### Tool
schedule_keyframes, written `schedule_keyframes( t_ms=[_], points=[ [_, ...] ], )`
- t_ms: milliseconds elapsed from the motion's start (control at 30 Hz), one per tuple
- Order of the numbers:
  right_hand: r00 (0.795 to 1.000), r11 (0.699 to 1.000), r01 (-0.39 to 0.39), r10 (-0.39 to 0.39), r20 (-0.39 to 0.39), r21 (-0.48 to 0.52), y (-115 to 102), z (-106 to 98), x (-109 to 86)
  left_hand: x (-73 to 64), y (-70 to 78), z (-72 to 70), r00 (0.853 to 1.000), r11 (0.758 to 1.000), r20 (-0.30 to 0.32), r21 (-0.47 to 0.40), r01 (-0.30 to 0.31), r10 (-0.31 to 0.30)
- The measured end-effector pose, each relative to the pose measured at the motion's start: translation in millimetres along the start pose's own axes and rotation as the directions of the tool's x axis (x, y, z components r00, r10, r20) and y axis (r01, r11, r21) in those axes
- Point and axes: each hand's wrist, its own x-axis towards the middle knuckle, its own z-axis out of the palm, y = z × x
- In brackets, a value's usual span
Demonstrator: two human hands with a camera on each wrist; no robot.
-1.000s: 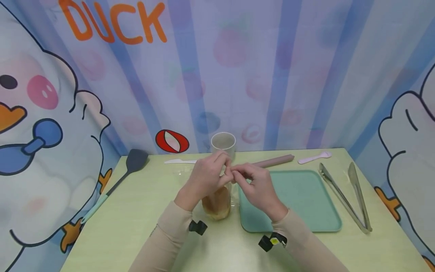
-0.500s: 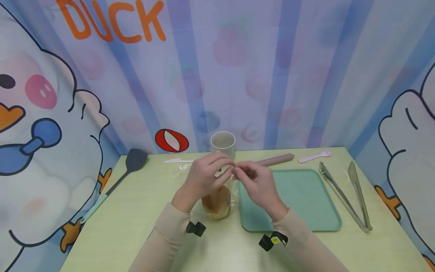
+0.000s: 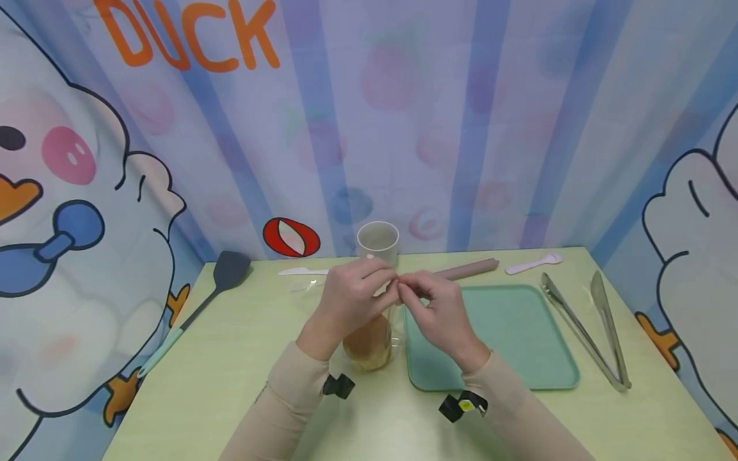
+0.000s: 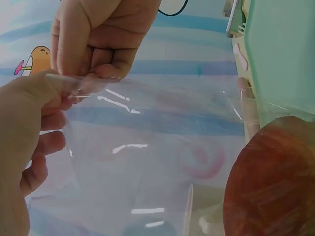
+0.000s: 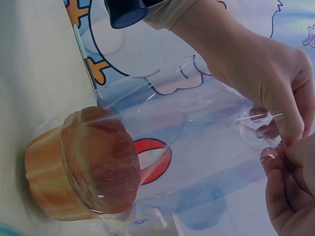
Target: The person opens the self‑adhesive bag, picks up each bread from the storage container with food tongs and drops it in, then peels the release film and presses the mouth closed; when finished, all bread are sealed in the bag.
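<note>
A muffin-shaped bread [image 5: 98, 162] with a brown domed top stands on the table inside a clear plastic bag [image 5: 211, 142]. In the head view the bread [image 3: 368, 349] sits below my hands, its top partly covered by the left one. My left hand [image 3: 348, 294] pinches the bag's upper edge between thumb and fingers. Right beside it, the right hand [image 3: 441, 314] pinches the same edge, fingertips of both hands meeting. From the left wrist, the bag film [image 4: 138, 162] is seen stretched between the fingers and the bread. Whether the bag's mouth is parted cannot be told.
To the right lies a green tray [image 3: 507, 346], with metal tongs [image 3: 617, 358] beyond it. A white cup [image 3: 377, 238], mauve rod [image 3: 473, 270], pink spoon [image 3: 533, 265] and white knife [image 3: 300, 271] line the back. A grey-headed spatula [image 3: 230, 272] lies at left.
My left fingers have straightened and closed up against the right fingertips at the bag's edge. Both hands stay at nearly the same spot; the bread has not moved noticeably.
</note>
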Motion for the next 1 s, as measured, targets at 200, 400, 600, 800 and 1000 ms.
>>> schedule_keyframes(
  t_ms=[200,400,600,800,1000],
  points=[
    [1.000,1.000,0.007,-0.007,0.025,0.000,-0.2,1.5,-2.0,-1.8,-1.7,4.5,0.999,1.000,-0.032,-0.030,0.000,-0.001],
    [0.997,0.996,-0.069,0.067,0.040,0.047,-0.7,1.0,-3.8,-6.6,-6.9,4.1,0.998,0.997,0.024,-0.040,0.061,-0.060],
    [0.987,0.984,-0.162,0.159,0.036,0.072,0.0,-0.3,-5.8,-10.1,-10.7,1.2,0.993,0.980,-0.018,-0.166,0.111,-0.115],
    [0.984,0.977,-0.177,0.174,0.035,0.119,-0.8,0.2,-6.0,-9.6,-8.3,-1.3,0.998,0.970,0.003,-0.236,0.061,-0.062],
    [0.984,0.975,-0.177,0.174,0.034,0.134,-2.0,1.1,-5.4,-10.8,-9.5,-3.1,1.000,0.971,-0.001,-0.238,0.025,-0.026]
  ],
)
